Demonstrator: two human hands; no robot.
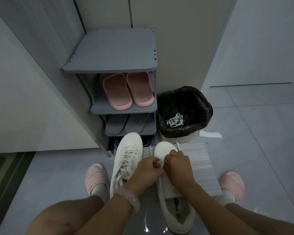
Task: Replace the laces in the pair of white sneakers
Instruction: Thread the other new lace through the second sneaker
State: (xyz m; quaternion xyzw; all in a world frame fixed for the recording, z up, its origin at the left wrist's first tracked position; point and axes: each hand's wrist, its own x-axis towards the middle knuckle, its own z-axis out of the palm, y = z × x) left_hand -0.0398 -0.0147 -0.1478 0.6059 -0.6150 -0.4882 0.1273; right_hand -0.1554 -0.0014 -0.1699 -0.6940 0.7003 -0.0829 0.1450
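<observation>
Two white sneakers stand side by side on the floor between my feet. The left sneaker (pixel 128 155) is fully laced with a white lace. The right sneaker (pixel 175 206) has its tongue bare near the opening. Both hands meet over its front eyelets. My left hand (pixel 147 170) pinches a white lace (pixel 178 145) near the toe end, and my right hand (pixel 177 164) grips the same lace beside it. A strand of that lace trails past the toe. An old white lace (pixel 175 119) lies in the bin.
A grey shoe rack (pixel 122 107) stands ahead with pink slippers (pixel 127 89) and grey slippers on its shelves. To its right is a black-lined bin (pixel 184 111). White foam sheet (pixel 200 160) lies under the right sneaker. White paper scrap (pixel 210 134) lies beyond.
</observation>
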